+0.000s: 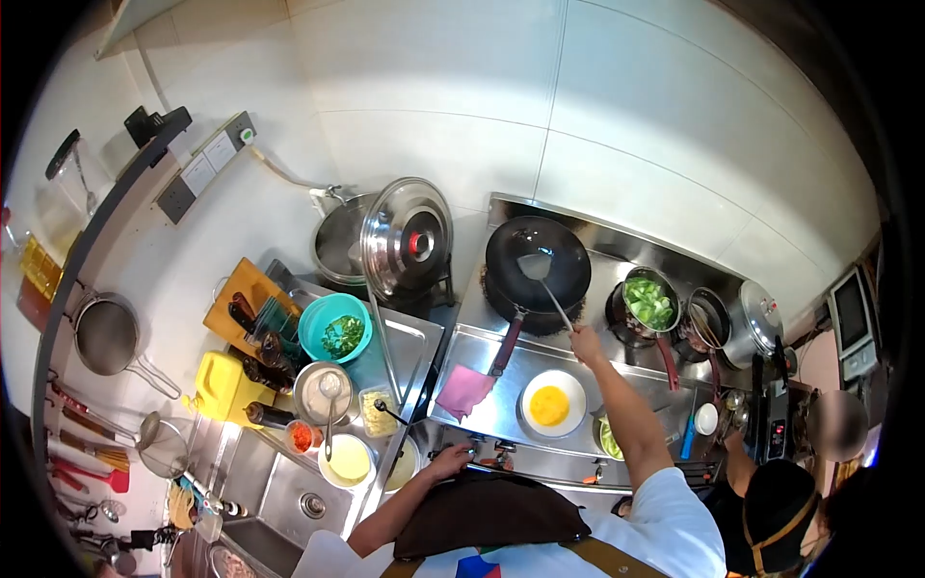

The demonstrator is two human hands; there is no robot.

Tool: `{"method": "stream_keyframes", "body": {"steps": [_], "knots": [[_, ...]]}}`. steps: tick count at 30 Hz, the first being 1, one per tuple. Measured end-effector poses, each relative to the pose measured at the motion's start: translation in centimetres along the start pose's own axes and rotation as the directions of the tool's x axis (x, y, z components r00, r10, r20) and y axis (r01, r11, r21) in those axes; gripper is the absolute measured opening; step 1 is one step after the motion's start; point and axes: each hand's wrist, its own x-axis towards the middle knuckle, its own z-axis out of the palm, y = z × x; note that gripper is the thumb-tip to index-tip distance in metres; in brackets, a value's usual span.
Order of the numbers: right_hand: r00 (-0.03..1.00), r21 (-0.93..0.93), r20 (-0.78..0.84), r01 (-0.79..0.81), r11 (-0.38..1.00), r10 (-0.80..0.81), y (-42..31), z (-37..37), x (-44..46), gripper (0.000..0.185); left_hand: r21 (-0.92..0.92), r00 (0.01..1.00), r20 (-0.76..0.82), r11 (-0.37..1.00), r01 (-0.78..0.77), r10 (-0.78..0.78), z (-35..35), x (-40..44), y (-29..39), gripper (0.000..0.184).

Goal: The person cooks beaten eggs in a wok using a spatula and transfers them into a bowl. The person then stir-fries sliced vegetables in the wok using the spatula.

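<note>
My right hand (585, 345) is closed around the handle of a wok spatula (536, 267), whose metal blade rests inside the black wok (568, 260). The wok sits on a burner, its dark handle pointing toward me. On the steel counter just below lies a white bowl (529, 421) of beaten yellow egg (549, 406), with a pink cloth (464, 392) to its left. Low at the stove's front edge, my left hand (449, 463) has its fingers closed at a stove knob (471, 451).
Right of the wok stand a pan of chopped green vegetables (649, 302) and a smaller pan (706, 318). At left are a turquoise bowl of greens (312, 332), a yellow jug (224, 387), bottles and a sink (289, 482). Another person (776, 506) is at far right.
</note>
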Motion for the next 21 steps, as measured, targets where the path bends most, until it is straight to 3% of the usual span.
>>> {"method": "stream_keyframes", "body": {"steps": [1,4,10,16,21], "knots": [[0.991,-0.002,-0.117,0.067,0.998,-0.066,-0.4,0.9,-0.1,0.022,-0.007,1.000,0.002,1.000,0.000,0.000,0.0,-0.3,0.2,0.053],[0.993,-0.099,-0.108,-0.067,0.993,0.056,-3.2,0.7,-1.0,0.033,0.006,1.000,-0.030,1.000,0.010,-0.010,0.1,-0.9,0.7,0.052],[0.981,0.028,-0.187,0.067,0.997,-0.060,-3.1,1.1,0.3,0.029,0.004,0.998,-0.052,1.000,0.019,-0.018,0.0,-1.1,0.3,0.051],[0.990,0.031,-0.092,0.114,0.993,-0.111,-1.8,-0.6,0.8,0.030,0.069,0.999,-0.034,0.997,0.030,-0.028,0.5,-0.9,0.8,0.051],[0.991,-0.099,0.040,0.128,0.987,-0.125,-1.4,-6.8,-3.1,0.032,0.102,0.998,0.005,0.992,0.069,-0.070,0.2,-0.3,1.3,0.052]]}}
